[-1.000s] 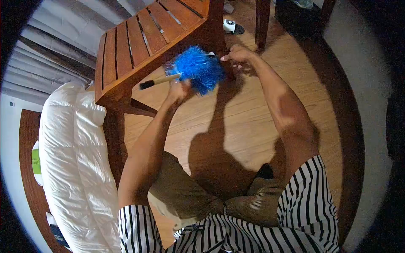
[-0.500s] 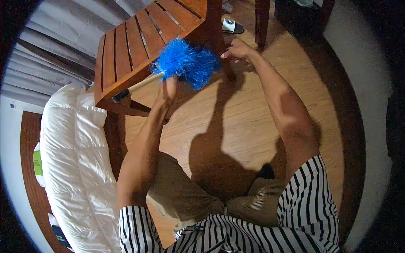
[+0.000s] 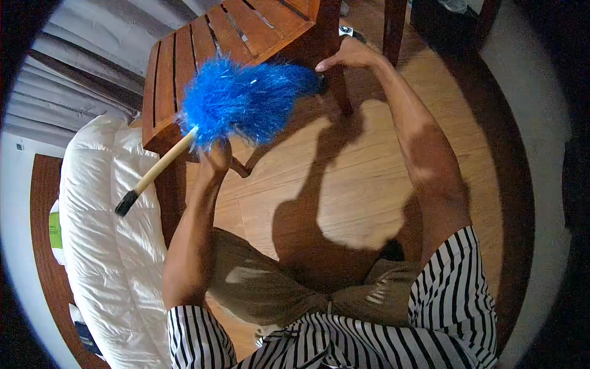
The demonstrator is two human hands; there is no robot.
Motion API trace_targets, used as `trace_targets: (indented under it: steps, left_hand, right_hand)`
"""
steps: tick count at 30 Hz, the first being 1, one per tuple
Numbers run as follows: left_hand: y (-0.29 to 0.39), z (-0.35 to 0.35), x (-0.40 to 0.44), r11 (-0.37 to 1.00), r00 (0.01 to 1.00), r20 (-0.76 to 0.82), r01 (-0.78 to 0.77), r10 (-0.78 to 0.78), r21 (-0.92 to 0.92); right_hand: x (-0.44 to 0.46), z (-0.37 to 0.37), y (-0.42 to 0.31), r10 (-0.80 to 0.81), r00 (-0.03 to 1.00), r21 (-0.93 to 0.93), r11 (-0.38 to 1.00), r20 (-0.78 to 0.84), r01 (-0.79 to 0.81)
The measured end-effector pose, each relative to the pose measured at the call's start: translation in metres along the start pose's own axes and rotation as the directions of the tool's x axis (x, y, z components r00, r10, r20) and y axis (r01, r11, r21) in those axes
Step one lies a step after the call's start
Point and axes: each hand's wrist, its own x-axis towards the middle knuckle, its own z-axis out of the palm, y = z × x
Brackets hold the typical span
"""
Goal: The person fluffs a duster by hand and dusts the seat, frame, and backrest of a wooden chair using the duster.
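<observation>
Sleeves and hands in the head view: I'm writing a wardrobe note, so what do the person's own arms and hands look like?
Both the left sleeve and right sleeve are short, white with black stripes. The forearms are bare. The right hand shows no glove; the left hand is partly hidden, its visible part ungloved.

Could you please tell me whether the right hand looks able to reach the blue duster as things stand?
Probably yes: the right hand is close to the tip of the duster, with no clear obstacle showing between them.
</observation>
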Motion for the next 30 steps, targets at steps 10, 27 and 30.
trace_targets:
  steps: [10,27,30]
  left_hand:
    - [0.064,-0.084,-0.028,0.764,0.933,0.14,-0.352,0.331,0.541]
    - [0.166,0.0,0.13,0.241,0.733,0.679,-0.667,0.042,0.705]
    - [0.14,-0.047,0.074,0.406,0.843,0.52,-0.526,0.136,0.747]
  right_hand:
    - [-0.004,-0.014,0.007,0.044,0.999,0.062,0.997,-0.01,-0.044]
    - [-0.063,-0.074,-0.18,-0.3,0.942,-0.223,0.918,0.15,0.328]
    - [-0.059,-0.053,-0.168,-0.557,0.827,-0.349,0.792,-0.074,0.501]
